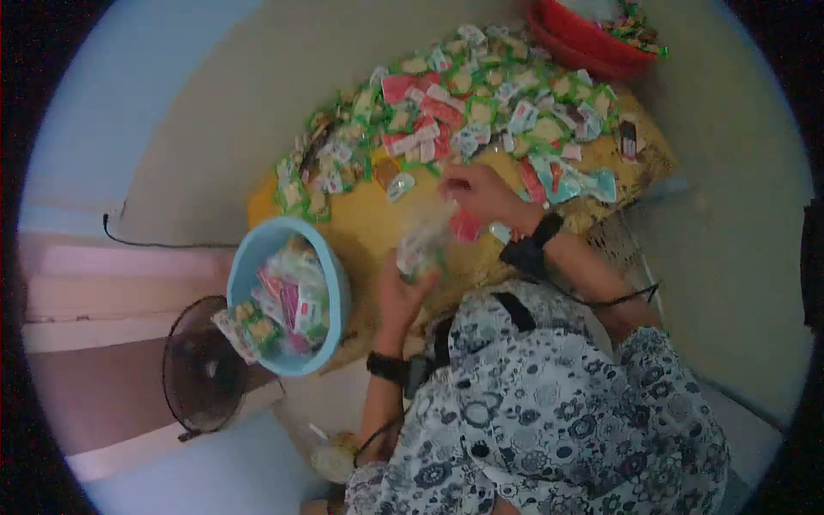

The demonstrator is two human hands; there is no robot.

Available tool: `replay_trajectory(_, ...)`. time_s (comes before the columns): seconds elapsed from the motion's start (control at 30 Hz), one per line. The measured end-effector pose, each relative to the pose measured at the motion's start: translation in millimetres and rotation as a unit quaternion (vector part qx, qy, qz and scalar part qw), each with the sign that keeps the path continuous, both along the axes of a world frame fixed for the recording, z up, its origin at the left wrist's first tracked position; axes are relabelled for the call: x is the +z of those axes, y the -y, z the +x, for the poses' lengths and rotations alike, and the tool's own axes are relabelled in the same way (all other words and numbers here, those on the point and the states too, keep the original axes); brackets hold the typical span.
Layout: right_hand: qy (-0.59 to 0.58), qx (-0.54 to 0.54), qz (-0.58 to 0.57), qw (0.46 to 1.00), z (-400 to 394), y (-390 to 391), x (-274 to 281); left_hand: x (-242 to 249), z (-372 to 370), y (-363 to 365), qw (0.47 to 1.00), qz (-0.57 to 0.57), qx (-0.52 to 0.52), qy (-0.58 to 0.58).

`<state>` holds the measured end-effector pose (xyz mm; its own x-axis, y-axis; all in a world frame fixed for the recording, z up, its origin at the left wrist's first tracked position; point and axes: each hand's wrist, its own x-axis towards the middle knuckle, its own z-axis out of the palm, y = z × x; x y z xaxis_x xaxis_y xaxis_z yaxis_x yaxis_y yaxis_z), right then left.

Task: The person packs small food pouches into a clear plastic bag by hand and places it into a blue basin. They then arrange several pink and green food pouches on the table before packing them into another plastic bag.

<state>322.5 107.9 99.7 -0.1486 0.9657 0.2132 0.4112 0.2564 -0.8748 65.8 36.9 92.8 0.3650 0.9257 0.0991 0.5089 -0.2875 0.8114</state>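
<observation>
The left hand (405, 290) has its fingers clamped on a blurred clear packet (421, 247) above the yellow table (367, 230); the right hand (482, 190) curls near a red packet (465, 227), its grip impossible to tell; a blue basin (340, 296) holds more packets.

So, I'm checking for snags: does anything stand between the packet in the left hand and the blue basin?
Nothing visible does: only bare yellow surface lies between the blurred packet in the left hand and the blue basin.
</observation>
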Motion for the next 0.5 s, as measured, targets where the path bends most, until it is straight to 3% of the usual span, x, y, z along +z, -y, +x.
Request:
replay_trajectory(0.07, -0.027, 0.012, -0.025, 0.999, -11.4, 3.8, -0.4, -12.6, -9.6, 0.6, 0.988, -0.122, 0.054, 0.074)
replay_trajectory(0.17, -0.038, 0.04, -0.019, 0.998, -17.6, 3.9, 6.5, -68.9, -33.5, -4.0, 0.993, -0.099, 0.06, 0.006)
replay_trajectory(0.27, -0.008, 0.068, 0.005, 0.998, -33.4, 10.4, 21.4, -32.7, -21.0, 13.3, 0.959, -0.2, 0.106, 0.171)
replay_trajectory(0.37, 0.054, 0.102, 0.052, 0.992, -53.5, 11.7, 42.9, -55.7, -40.3, -3.4, 0.977, -0.154, 0.039, 0.144)
replay_trajectory(0.47, 0.108, 0.131, 0.103, 0.98, -62.7, 13.6, 46.5, -80.6, -45.8, -10.5, 0.998, -0.032, 0.045, 0.026)
replay_trajectory(0.5, 0.126, 0.139, 0.092, 0.978, -65.4, 11.3, 41.6, -74.6, -41.8, -8.6, 0.991, -0.089, 0.062, 0.076)
